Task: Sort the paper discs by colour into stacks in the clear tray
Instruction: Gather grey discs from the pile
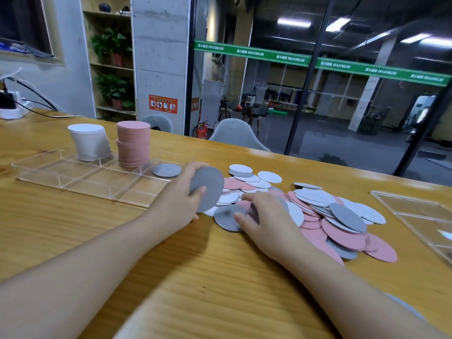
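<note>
The left hand [182,192] grips a grey disc [208,188], thumb curled over its near face and fingers wrapped behind, the disc standing nearly on edge just above the table, between the clear tray and the loose pile. The right hand [263,216] lies fingers-down on the near left edge of the pile, thumb and fingertips pinching a grey disc [226,217] that lies flat on the wood; a second grey edge shows under the fingers, though how many discs it holds cannot be told.

The wooden table [220,277] carries everything. The clear tray [73,177], divided into compartments, sits to the left of the gripping hand. To the right of both hands spreads the pile of loose discs [330,216], pink, white and grey overlapping. In the tray's far compartments stand a pink stack [133,143] and, left of it, a slightly leaning white stack [89,141]. A low grey stack [166,170] lies at the tray's right end, just beyond the left hand's knuckles. A second clear tray [420,216] lies at the right edge.
</note>
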Demonstrator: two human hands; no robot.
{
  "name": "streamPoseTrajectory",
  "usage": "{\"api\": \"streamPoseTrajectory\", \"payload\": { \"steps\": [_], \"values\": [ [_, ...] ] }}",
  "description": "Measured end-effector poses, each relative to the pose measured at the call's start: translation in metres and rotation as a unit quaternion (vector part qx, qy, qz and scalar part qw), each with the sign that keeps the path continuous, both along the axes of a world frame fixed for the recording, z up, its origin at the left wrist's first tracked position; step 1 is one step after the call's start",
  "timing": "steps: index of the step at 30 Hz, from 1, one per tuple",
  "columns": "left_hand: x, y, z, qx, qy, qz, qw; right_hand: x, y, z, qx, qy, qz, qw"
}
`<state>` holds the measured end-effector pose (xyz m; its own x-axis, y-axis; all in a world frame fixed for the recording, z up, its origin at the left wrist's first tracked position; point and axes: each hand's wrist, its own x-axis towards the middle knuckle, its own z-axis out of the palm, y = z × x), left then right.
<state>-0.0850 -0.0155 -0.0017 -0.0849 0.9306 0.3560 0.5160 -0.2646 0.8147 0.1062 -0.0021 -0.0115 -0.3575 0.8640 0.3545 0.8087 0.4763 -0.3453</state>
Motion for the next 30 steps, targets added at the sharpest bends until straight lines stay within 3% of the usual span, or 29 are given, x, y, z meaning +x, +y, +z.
{"api": "streamPoseTrajectory", "payload": {
  "steps": [7, 15, 21, 26, 30],
  "values": [
    [0.002, 0.004, -0.005, -0.025, -0.031, 0.027, 0.999, -0.006, 0.004, -0.003, -0.011, -0.128, 0.015, 0.992],
    [0.002, 0.004, -0.005, -0.030, -0.040, 0.031, 0.998, 0.000, 0.001, -0.001, 0.010, -0.054, 0.046, 0.997],
    [0.004, -0.001, -0.006, -0.022, -0.024, -0.022, 0.999, 0.001, -0.002, 0.000, 0.081, -0.033, 0.078, 0.993],
    [0.007, -0.003, -0.004, -0.012, -0.029, -0.080, 0.996, -0.001, -0.005, 0.004, 0.074, -0.023, 0.092, 0.993],
    [0.011, -0.011, -0.002, 0.035, 0.053, -0.145, 0.987, -0.001, -0.004, 0.003, 0.081, -0.005, 0.089, 0.993]
  ]
}}
